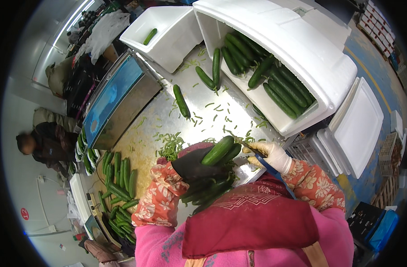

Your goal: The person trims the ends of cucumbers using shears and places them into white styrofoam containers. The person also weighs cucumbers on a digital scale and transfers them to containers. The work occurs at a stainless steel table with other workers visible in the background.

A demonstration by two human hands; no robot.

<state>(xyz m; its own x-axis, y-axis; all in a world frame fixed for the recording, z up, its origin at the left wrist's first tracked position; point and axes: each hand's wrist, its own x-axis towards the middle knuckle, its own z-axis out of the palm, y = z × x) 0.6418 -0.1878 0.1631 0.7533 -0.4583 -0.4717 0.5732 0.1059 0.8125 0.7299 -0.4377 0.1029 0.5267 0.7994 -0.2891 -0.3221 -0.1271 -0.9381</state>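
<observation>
My left hand (193,162), in a dark glove, grips cucumbers (218,150) above a heap of more cucumbers (206,190) close to my red apron. To its right my right hand (271,155), in a pale glove, holds scissors (256,152) with blue handles; the blades point up and left, near the cucumber ends. Cut green stems (170,143) lie piled beyond my left hand and scattered over the metal table (203,113). A single cucumber (181,101) and two others lie farther up the table. How far the blades are apart is not clear.
A large white foam box (276,33) on its side holds many cucumbers. A smaller foam box (170,30) contains one. More cucumbers (118,180) lie at left, by a blue-topped metal unit (118,96). Foam lids (357,126) stand at right. Another person (46,143) is at far left.
</observation>
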